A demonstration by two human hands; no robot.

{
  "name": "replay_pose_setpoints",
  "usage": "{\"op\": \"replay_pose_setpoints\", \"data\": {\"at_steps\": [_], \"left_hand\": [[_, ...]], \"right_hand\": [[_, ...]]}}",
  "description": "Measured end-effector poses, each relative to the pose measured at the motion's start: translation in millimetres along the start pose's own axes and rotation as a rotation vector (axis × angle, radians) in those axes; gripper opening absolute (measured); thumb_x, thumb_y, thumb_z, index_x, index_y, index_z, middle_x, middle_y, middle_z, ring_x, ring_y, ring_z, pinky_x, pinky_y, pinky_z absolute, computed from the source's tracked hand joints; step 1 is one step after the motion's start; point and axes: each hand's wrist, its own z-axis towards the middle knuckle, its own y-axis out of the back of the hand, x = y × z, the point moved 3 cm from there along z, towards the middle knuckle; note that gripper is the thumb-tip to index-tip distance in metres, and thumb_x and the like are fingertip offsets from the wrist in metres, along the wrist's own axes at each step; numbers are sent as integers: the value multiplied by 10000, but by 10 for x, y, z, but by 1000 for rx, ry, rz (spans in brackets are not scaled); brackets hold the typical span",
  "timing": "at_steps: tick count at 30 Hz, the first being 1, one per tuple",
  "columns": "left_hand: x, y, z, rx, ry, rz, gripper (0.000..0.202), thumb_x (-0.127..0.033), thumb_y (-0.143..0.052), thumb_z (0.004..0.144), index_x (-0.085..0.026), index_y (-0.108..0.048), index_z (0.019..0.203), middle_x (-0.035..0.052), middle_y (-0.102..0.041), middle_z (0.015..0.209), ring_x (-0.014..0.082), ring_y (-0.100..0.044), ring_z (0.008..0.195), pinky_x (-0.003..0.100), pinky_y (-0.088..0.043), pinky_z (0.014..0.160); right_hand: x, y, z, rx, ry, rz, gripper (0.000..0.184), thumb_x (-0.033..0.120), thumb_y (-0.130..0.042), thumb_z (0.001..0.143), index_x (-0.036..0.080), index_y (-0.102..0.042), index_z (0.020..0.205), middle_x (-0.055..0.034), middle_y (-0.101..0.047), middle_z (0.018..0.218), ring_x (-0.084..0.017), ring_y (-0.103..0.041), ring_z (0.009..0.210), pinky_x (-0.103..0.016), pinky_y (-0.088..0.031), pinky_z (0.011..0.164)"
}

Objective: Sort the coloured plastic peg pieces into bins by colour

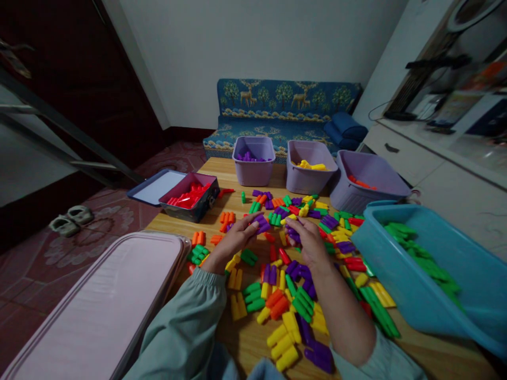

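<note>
Head view: pinches a purple block (262, 224) between thumb and fingers of the left hand (236, 237), at the centre of the frame, just above the scattered pieces. Just right of centre, curls the fingers of the right hand (311, 240) around a darker purple piece (292, 235), partly hidden by the hand itself; cannot tell how firmly gripped. Holds the 2 apart, not touching, over a counter (217, 169) strewn with loose blocks (277, 303) in green, yellow, orange, red and purple.

At upper centre and upper right, 3 lilac bins (307, 183) with purple, yellow and orange-red pieces inside; at the right edge, a turquoise tub (396, 274) of green ones; left of centre, an open tin box (206, 203) of red ones.

Could lose the purple block among same-coloured pieces below, through a slackened pinch. Could drag loose blocks along at lower right, by drawing the bare right forearm (344, 311) back too low. Could jolt the tin box, by catching its raised lid (160, 186), jutting past the counter's left edge, with the left sleeve (186, 316) on a wide reach.
</note>
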Motion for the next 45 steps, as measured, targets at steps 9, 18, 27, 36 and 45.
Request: {"op": "replay_pose_setpoints", "data": {"at_steps": [9, 18, 27, 36, 45], "left_hand": [[26, -24, 3, 2, 13, -26, 615, -369, -664, 799, -104, -519, 1335, -19, -511, 598, 76, -386, 493, 224, -188, 484], [-1, -63, -18, 49, 26, -42, 682, -234, -633, 743, -124, -487, 1399, -15, -547, 659, 85, -413, 530, 217, -263, 515], [27, 11, 44, -50, 93, -475, 617, -470, -548, 897, -210, -411, 1438, 68, -652, 904, 140, -596, 704, 244, -452, 614], [28, -117, 12, 174, 218, -753, 623, -601, -425, 916, -171, -493, 1361, 136, -647, 1121, 222, -645, 934, 361, -542, 785], [72, -109, 35, 77, 244, -715, 451, -477, -510, 919, -109, -631, 1150, 152, -664, 1055, 224, -653, 940, 366, -548, 813]], "right_hand": [[-62, -72, -23, 67, -89, -263, 400, 371, -733, 652, 138, -678, 972, 20, -601, 562, -90, -473, 401, -195, -340, 336], [-11, -186, -89, 212, -20, -278, 392, 496, -727, 700, 146, -684, 872, 27, -581, 558, -62, -428, 366, -194, -322, 345], [75, -129, -89, 175, 24, -201, 318, 455, -737, 702, 156, -671, 785, 19, -580, 585, -71, -457, 429, -189, -355, 377], [53, -283, -161, 197, 85, -271, 344, 474, -714, 732, 177, -697, 904, -1, -630, 621, -102, -495, 435, -228, -393, 391], [24, -142, -47, 32, 65, -110, 480, 580, -696, 729, 198, -636, 1014, -4, -625, 725, -128, -565, 580, -221, -405, 448]]}}
